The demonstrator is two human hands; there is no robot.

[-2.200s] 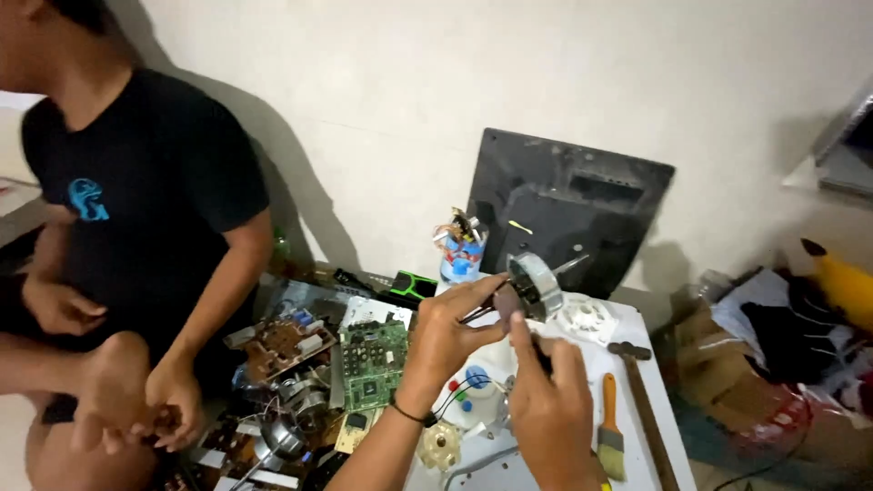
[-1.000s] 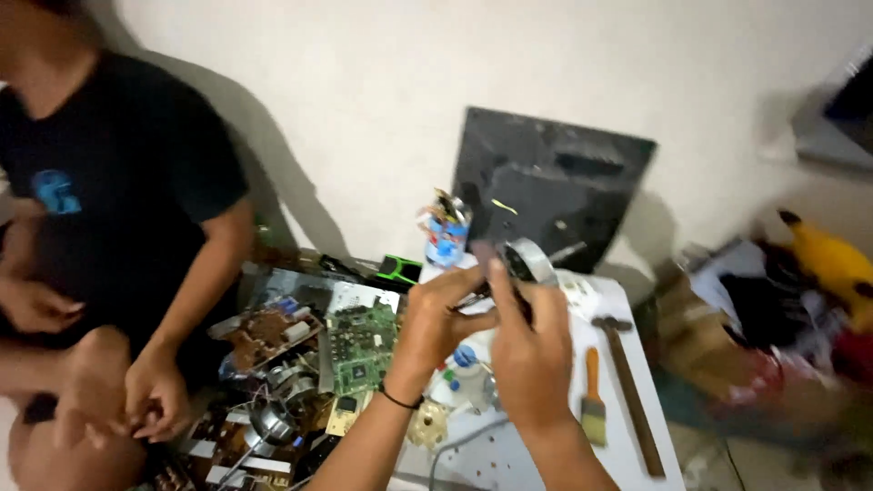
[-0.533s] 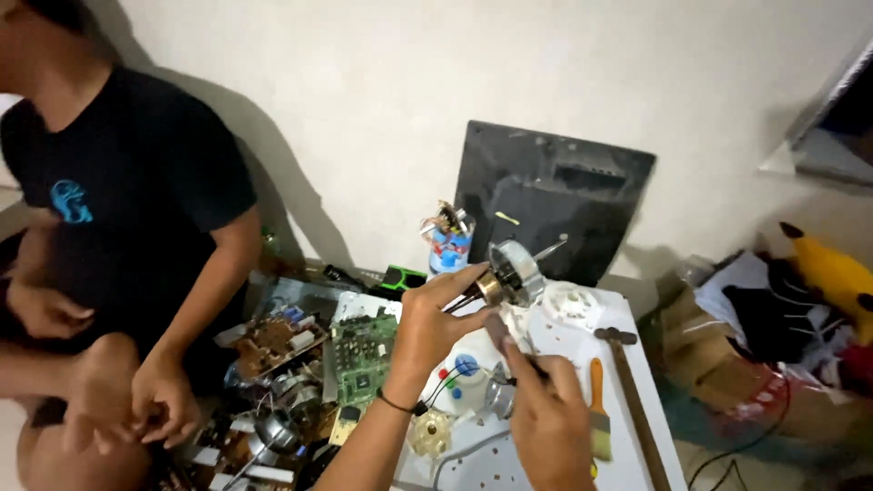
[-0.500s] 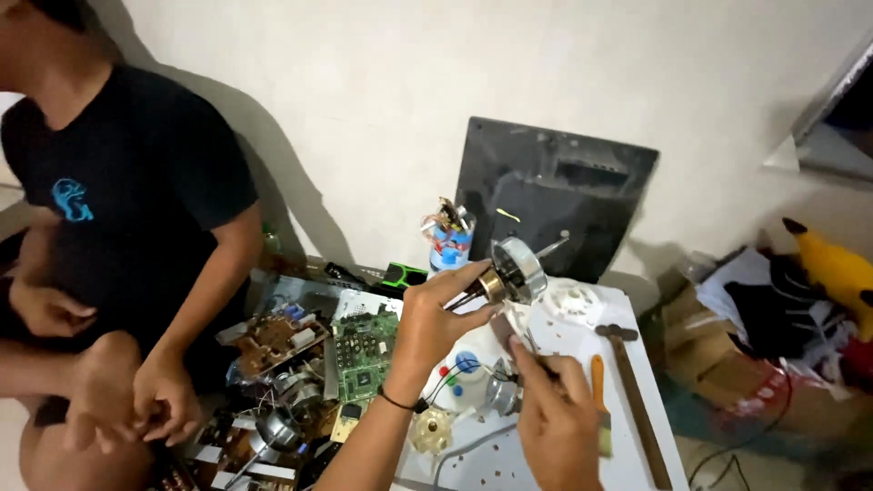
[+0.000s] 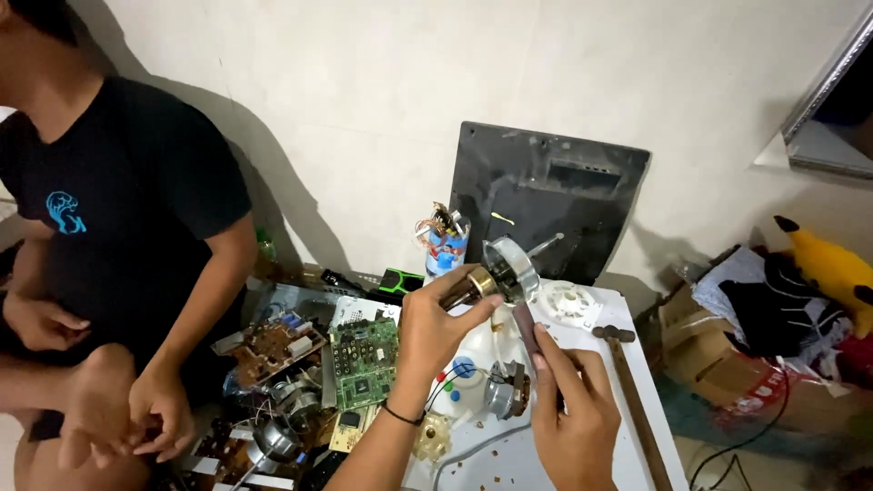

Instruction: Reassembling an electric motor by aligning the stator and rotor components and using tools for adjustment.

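My left hand (image 5: 435,329) holds up a small electric motor (image 5: 496,273) with a round silver end plate and a thin shaft pointing up and right. My right hand (image 5: 571,411) grips a dark-handled tool (image 5: 526,325) whose tip reaches up to the underside of the motor. Below the hands, on the white table (image 5: 637,455), lie a second small motor (image 5: 505,393), a white plastic part with red and blue knobs (image 5: 464,371) and a yellowish gear (image 5: 433,438).
Another person in a black shirt (image 5: 118,227) sits at the left, hands low. Green circuit boards (image 5: 364,362) and scrap parts cover the table's left side. A hammer (image 5: 627,382) lies at the right edge. A dark panel (image 5: 546,195) leans on the wall; clutter sits right.
My right hand has dropped lower and now points the tool up at the motor. My left hand has kept the motor raised, turning it slightly.
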